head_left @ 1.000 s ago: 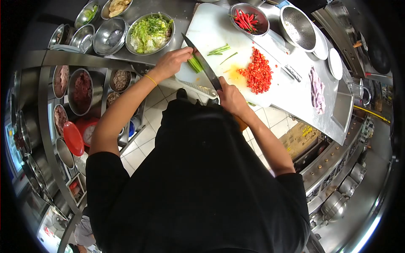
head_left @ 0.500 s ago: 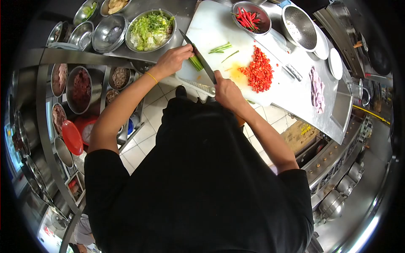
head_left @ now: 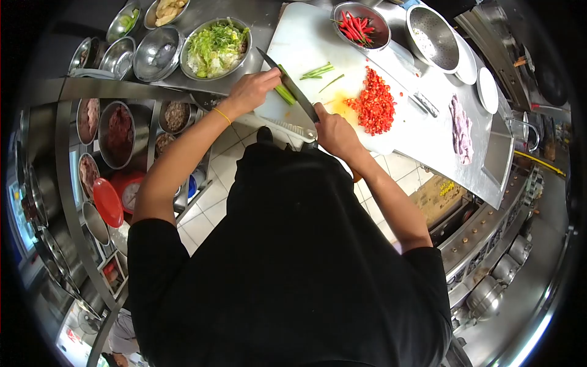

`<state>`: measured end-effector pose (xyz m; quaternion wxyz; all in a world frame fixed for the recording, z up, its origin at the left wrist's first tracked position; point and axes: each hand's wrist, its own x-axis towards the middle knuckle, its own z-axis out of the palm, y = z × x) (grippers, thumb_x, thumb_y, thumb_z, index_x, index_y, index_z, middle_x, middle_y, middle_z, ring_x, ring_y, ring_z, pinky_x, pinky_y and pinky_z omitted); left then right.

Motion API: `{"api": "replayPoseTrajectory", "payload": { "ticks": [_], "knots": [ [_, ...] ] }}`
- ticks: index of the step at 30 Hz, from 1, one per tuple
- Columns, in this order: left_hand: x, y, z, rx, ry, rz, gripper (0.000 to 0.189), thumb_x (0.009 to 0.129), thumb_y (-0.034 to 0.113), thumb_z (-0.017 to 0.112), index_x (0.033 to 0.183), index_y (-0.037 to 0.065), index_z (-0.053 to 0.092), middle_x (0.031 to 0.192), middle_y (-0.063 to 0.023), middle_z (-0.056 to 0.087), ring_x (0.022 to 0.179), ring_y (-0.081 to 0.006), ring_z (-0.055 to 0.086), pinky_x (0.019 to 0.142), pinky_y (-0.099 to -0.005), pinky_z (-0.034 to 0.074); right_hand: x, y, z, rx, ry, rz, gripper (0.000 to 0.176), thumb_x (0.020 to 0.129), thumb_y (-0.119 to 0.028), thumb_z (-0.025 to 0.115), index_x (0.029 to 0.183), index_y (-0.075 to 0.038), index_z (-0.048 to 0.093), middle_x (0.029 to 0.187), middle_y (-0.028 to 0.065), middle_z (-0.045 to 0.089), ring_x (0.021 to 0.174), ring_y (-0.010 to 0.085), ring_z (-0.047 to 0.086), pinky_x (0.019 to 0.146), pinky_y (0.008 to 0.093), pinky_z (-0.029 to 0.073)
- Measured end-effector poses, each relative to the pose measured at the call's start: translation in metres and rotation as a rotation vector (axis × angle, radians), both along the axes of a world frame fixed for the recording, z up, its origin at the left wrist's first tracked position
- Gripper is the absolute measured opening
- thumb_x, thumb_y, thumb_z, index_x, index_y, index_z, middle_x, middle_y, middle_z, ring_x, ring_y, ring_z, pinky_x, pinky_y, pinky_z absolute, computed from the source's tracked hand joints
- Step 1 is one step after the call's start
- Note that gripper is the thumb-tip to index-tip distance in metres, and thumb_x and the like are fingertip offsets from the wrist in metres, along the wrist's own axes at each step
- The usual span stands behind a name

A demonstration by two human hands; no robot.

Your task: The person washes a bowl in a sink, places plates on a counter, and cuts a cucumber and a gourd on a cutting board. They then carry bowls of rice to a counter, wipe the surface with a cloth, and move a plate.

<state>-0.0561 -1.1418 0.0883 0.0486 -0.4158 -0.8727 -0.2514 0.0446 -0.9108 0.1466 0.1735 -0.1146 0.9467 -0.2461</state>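
Observation:
My right hand (head_left: 335, 129) is wrapped round the handle of a long kitchen knife (head_left: 296, 90), whose blade slants up and left over the white cutting board (head_left: 296, 38). Beside the blade, my left hand (head_left: 252, 92) has its fingers closed on a bunch of green stalks (head_left: 285, 93) near the board's left edge; its fingertips are right at the knife. Cut green lengths (head_left: 317, 71) lie on the board past the blade. Farther right is a heap of chopped red chilies (head_left: 374, 105).
Whole red chilies fill a bowl (head_left: 335, 13) at the board's far edge. A second knife (head_left: 426, 105) and pale raw meat (head_left: 461, 129) lie on the right. A bowl of shredded greens (head_left: 215, 49) stands at left, above containers of meat (head_left: 120, 131).
The view has shifted slightly. Both hands keep their grips on the knife and the stalks, and the cut pieces and chilies lie as before.

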Motion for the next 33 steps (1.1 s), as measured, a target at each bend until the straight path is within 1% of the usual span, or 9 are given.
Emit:
{"api": "replayPoseTrajectory", "payload": {
  "ticks": [5,14,17,20,22,23,26,30,33],
  "knots": [
    [0.000,0.013,-0.003,0.118,0.026,-0.011,0.013,0.073,-0.005,0.050,0.083,0.001,0.053,0.094,-0.0074,0.053,0.077,-0.0274,0.059,0.063,-0.0392,0.050,0.006,0.007,-0.003,0.077,0.029,-0.012,0.029,0.074,0.000,0.048,0.103,0.000,0.043,0.063,0.0259,0.059,0.062,0.0435,0.060,0.059,0.0514,0.048],
    [0.000,0.013,-0.003,0.163,0.060,-0.023,0.013,0.072,-0.007,0.051,0.083,0.000,0.054,0.094,-0.0079,0.054,0.076,-0.0279,0.060,0.062,-0.0389,0.050,-0.010,0.002,-0.016,0.021,0.064,0.005,0.032,0.072,0.002,0.049,0.103,0.000,0.043,0.062,0.0254,0.058,0.062,0.0435,0.059,0.059,0.0512,0.047],
    [0.002,0.011,0.001,0.147,0.057,0.020,0.013,0.071,-0.006,0.053,0.083,0.000,0.056,0.097,-0.0074,0.057,0.080,-0.0277,0.061,0.064,-0.0376,0.051,-0.022,0.002,-0.020,0.033,0.018,0.011,0.032,0.075,-0.002,0.051,0.106,0.000,0.043,0.068,0.0273,0.059,0.068,0.0440,0.060,0.064,0.0507,0.047],
    [0.008,0.002,-0.003,0.141,0.050,0.034,0.008,0.076,-0.004,0.056,0.083,-0.001,0.060,0.101,-0.0106,0.060,0.081,-0.0283,0.063,0.067,-0.0366,0.052,-0.030,0.018,-0.019,-0.205,-0.029,0.017,0.035,0.079,-0.007,0.052,0.112,0.001,0.043,0.075,0.0294,0.059,0.076,0.0449,0.059,0.070,0.0500,0.046],
    [0.009,-0.004,-0.010,0.143,0.089,0.017,0.010,0.075,-0.004,0.056,0.083,0.000,0.060,0.101,-0.0110,0.060,0.083,-0.0277,0.063,0.069,-0.0360,0.052,-0.032,0.025,-0.019,-0.197,-0.206,-0.068,0.039,0.081,-0.010,0.053,0.116,0.001,0.042,0.080,0.0310,0.059,0.081,0.0457,0.058,0.074,0.0495,0.045],
    [0.008,-0.008,-0.013,0.145,0.126,0.005,0.011,0.075,-0.005,0.056,0.083,0.000,0.061,0.101,-0.0113,0.060,0.085,-0.0272,0.063,0.070,-0.0354,0.053,-0.028,0.030,-0.022,-0.249,-0.112,-0.086,0.036,0.084,-0.012,0.053,0.116,0.001,0.044,0.067,0.0271,0.057,0.067,0.0439,0.058,0.063,0.0463,0.044],
    [0.012,-0.009,-0.017,0.173,0.153,0.016,0.014,0.074,-0.007,0.056,0.085,0.000,0.062,0.100,-0.0117,0.061,0.087,-0.0266,0.063,0.072,-0.0352,0.053,-0.025,0.030,-0.007,-0.156,-0.096,-0.045,0.038,0.081,-0.011,0.055,0.115,0.001,0.042,0.077,0.0309,0.058,0.079,0.0458,0.058,0.072,0.0500,0.045],
    [0.011,-0.008,-0.020,0.203,0.157,0.040,0.021,0.071,-0.006,0.053,0.088,0.001,0.063,0.104,-0.0085,0.061,0.091,-0.0249,0.062,0.074,-0.0337,0.053,-0.008,0.011,-0.005,-0.067,0.018,-0.009,0.026,0.081,-0.010,0.055,0.101,0.001,0.042,0.068,0.0285,0.058,0.069,0.0452,0.059,0.064,0.0522,0.047],
    [0.013,-0.006,-0.017,0.192,0.158,0.063,0.025,0.072,-0.006,0.053,0.093,0.001,0.064,0.107,-0.0088,0.061,0.093,-0.0254,0.062,0.076,-0.0336,0.053,0.002,0.003,-0.003,-0.066,-0.015,-0.036,0.031,0.081,-0.007,0.056,0.106,0.004,0.042,0.066,0.0312,0.056,0.068,0.0473,0.057,0.063,0.0533,0.045]
  ]
}}
